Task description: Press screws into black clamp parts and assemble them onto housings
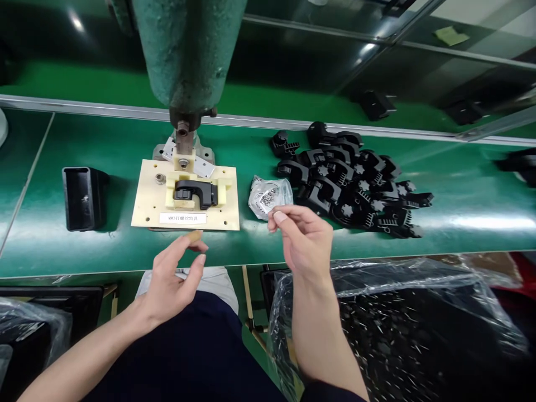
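Note:
My left hand (173, 276) hovers over the front edge of the green bench, fingers loosely apart and holding nothing. My right hand (302, 237) is raised just in front of a small clear plastic bag (268, 195) of tiny parts, thumb and forefinger pinched together; what they pinch is too small to make out. Left of the bag a cream jig plate (144, 209) lies under the green press (188, 56), with one black plastic part (195, 193) seated in its cradle.
A pile of several black plastic parts (355, 184) lies right of the bag. A black rectangular tray (81, 198) stands at the left. Below the bench edge, a plastic-lined bin (397, 324) of black parts sits by my right arm.

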Available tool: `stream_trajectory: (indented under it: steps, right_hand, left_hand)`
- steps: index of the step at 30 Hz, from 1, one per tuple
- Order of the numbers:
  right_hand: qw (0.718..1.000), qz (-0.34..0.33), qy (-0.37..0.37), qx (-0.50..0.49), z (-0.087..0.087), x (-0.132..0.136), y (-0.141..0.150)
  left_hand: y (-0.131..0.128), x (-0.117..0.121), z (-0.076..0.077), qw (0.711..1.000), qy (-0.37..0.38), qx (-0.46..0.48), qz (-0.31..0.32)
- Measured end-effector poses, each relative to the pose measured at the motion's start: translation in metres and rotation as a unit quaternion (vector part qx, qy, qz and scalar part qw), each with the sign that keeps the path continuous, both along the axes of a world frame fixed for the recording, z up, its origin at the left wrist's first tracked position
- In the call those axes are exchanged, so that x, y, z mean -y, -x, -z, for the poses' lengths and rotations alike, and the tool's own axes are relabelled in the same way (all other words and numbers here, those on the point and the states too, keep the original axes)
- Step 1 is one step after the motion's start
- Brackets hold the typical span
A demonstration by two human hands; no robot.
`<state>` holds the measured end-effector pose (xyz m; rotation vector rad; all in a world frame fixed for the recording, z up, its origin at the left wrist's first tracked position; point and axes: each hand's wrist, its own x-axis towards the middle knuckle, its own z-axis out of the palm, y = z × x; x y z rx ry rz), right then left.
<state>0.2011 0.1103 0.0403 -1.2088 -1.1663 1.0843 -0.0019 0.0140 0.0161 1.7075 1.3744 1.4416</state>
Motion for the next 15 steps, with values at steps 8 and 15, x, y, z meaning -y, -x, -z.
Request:
stream_trajectory:
  steps: [8,15]
  right_hand:
    - [0.973,0.119,-0.037,0.196,0.024,-0.032,-0.02]
    - [0.965,0.119,0.003,0.232,0.03,-0.037,-0.039]
  left_hand:
    - [-0.003,0.001,0.002,0.994,0.081,0.076,-0.002]
    - [-0.001,0.003,0.007,0.992,0.108,0.067,-0.003]
